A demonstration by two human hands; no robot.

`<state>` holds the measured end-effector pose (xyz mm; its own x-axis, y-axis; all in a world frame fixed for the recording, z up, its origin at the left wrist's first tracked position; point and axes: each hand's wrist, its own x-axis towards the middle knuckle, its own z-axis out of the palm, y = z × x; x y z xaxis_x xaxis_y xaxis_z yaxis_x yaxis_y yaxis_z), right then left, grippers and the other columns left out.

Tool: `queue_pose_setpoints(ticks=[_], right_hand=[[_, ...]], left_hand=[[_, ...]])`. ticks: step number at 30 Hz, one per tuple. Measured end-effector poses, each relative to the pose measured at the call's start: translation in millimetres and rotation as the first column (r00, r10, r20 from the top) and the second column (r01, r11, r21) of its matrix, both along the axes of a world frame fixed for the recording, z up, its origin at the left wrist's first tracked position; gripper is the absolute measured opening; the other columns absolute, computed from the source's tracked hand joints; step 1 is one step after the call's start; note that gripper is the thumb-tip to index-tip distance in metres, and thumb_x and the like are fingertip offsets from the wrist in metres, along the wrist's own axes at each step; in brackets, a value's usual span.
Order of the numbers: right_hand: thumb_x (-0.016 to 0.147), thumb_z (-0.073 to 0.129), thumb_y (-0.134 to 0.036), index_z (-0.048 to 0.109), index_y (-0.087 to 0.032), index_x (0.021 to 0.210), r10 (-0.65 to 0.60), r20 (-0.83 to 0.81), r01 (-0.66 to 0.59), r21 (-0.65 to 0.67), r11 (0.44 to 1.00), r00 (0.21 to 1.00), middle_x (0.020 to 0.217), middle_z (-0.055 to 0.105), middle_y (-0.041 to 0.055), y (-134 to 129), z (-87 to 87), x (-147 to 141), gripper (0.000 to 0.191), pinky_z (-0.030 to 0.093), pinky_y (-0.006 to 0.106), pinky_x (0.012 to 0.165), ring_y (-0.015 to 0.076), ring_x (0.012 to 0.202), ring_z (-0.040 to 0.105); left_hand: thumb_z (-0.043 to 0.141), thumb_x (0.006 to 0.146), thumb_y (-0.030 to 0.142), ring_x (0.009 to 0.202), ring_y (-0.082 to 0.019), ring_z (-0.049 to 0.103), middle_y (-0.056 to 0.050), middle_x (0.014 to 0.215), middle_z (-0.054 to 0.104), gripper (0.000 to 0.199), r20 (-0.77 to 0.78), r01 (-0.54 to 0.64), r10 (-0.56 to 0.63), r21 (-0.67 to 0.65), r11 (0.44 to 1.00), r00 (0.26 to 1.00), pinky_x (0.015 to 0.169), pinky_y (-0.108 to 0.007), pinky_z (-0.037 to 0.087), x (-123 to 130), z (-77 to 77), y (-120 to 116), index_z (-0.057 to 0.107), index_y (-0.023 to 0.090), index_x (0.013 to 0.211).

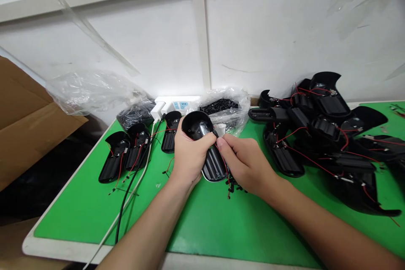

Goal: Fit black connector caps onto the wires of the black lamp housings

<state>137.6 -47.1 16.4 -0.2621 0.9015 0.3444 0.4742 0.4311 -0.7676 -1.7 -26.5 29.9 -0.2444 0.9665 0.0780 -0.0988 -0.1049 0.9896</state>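
Observation:
My left hand (193, 156) is wrapped round a black plastic housing (214, 164), holding it tilted above the green mat with its hollow, curved end away from me. At its right edge my right hand (242, 158) is closed in a pinch, thumb against the fingers. What the pinch holds is hidden. A thin red wire (227, 177) hangs from the housing beside my right fingers, ending in a small dark connector. Just below lie several small black parts (236, 186). A small white piece (220, 129) shows behind my fingertips.
Similar housings with red wires stand at the left (114, 158), and a large heap of them (335, 135) covers the right. Behind are a clear bag of small black parts (221, 105) and a white power strip (185, 103). Cables (126, 202) cross the green mat (72, 213). A cardboard box (28, 114) stands left.

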Motion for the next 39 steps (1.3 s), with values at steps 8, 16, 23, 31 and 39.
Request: queue_pose_setpoints(ticks=[8, 16, 23, 31, 39], right_hand=[[0.105, 0.043, -0.035, 0.031, -0.021, 0.066, 0.034, -0.206, -0.038, -0.016, 0.999, 0.978, 0.057, 0.031, -0.0053, -2, -0.3, 0, 0.044, 0.021, 0.029, 0.055, 0.0091, 0.053, 0.03], [0.095, 0.055, -0.049, 0.047, -0.02, 0.062, -0.007, -0.555, -0.246, -0.381, 0.891, 0.832, 0.052, 0.043, -0.0047, 6, 4.6, -2, 0.045, 0.028, 0.023, 0.044, 0.008, 0.045, 0.039], [0.083, 0.058, -0.054, 0.051, -0.019, 0.076, -0.02, -0.689, -0.506, -0.553, 0.662, 0.725, 0.054, 0.052, -0.0029, 8, 7.5, -5, 0.036, 0.023, 0.02, 0.037, 0.0082, 0.038, 0.044], [0.093, 0.037, -0.061, 0.054, -0.019, 0.094, 0.043, -0.697, -0.627, -0.613, 0.482, 0.715, 0.061, 0.058, 0.0017, 3, 3.8, -7, 0.044, 0.034, 0.02, 0.036, 0.0141, 0.046, 0.054], [0.097, 0.019, -0.064, 0.05, -0.018, 0.116, 0.122, -0.802, -0.783, -0.519, 0.343, 0.585, 0.072, 0.069, 0.008, -1, -0.4, -13, 0.059, 0.043, 0.022, 0.033, 0.0194, 0.05, 0.063]], left_hand=[[0.076, 0.06, 0.013, 0.076, -0.011, 0.06, 0.001, 0.087, 0.067, 0.036, 0.052, 0.024, -0.023, -0.011, 1.0, 0.998, 0.076, -0.024, 0.051, 2, 4.6, -3, 0.065, 0.016, 0.095], [0.076, 0.07, 0.033, 0.059, -0.013, 0.06, -0.002, 0.073, 0.067, 0.027, 0.436, 0.243, -0.148, -0.171, 0.955, 0.888, 0.058, -0.026, 0.053, 3, 16.0, -6, 0.07, 0.013, 0.087], [0.073, 0.075, 0.037, 0.056, -0.014, 0.062, -0.004, 0.07, 0.068, 0.026, 0.478, 0.276, -0.166, -0.169, 0.946, 0.862, 0.055, -0.027, 0.054, -1, 20.5, -7, 0.07, 0.014, 0.085], [0.077, 0.069, 0.035, 0.06, -0.013, 0.061, -0.001, 0.075, 0.068, 0.025, 0.452, 0.195, -0.108, -0.151, 0.969, 0.885, 0.059, -0.026, 0.053, -1, 20.0, -5, 0.068, 0.017, 0.084], [0.076, 0.068, 0.039, 0.059, -0.012, 0.059, -0.003, 0.07, 0.066, 0.027, 0.435, 0.189, -0.092, -0.185, 0.965, 0.896, 0.056, -0.023, 0.051, 0, 18.1, -5, 0.069, 0.014, 0.078]])
